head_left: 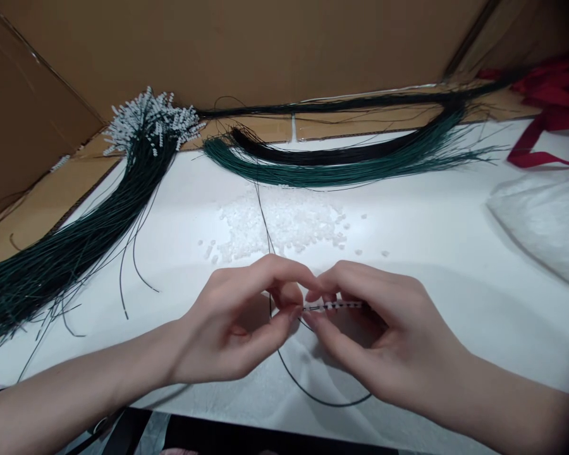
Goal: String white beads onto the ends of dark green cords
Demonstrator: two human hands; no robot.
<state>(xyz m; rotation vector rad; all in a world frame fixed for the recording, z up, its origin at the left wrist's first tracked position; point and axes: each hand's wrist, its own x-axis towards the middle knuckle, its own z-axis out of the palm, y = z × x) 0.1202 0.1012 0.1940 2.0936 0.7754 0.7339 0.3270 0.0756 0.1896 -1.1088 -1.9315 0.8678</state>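
Observation:
My left hand [251,316] and my right hand [384,322] meet fingertip to fingertip above the white table. Between them runs a short row of small white beads [344,304] on dark thin wire. The left thumb and fingers pinch the left end of this beaded wire; my right thumb and fingers close on its beaded part, hiding some of it. A dark wire [308,395] loops below the hands toward the right palm, and thin strands rise behind the left hand. Past the fingertips lies a spread pile of translucent white beads [279,221].
Left, a thick bundle of dark green wires [137,183] ends in white beaded tips [152,120]. Loose green and black wires [332,167] curve along the back, before a cardboard wall [265,50]. Red ribbon [540,133] and a clear plastic bag [550,215] are at right.

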